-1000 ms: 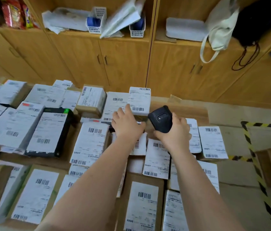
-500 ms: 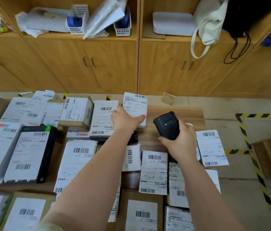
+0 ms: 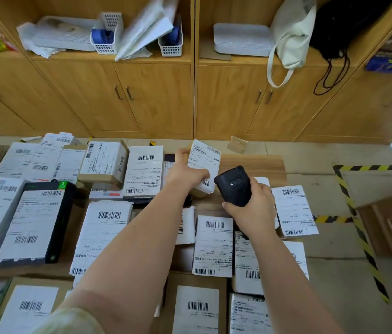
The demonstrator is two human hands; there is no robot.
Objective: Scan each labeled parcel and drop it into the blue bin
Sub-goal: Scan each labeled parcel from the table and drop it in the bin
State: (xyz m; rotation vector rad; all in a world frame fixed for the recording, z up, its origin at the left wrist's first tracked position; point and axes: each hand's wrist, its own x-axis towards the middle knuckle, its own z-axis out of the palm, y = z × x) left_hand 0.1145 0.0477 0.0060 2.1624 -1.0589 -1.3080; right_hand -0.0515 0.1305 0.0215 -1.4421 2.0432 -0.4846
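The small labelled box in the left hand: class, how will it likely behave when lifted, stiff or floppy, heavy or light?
Probably stiff: the small labelled box shows straight edges while tilted in the left hand. Likely light, since one hand alone tips it up. Its matt paper face should give fair grip.

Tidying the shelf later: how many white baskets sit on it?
2. The left basket stands left of the leaning papers; the right basket is partly hidden behind them. Others may lie out of view.

White-labeled parcel (image 3: 203,165) tilted upward, just beside black scanner (image 3: 234,186).
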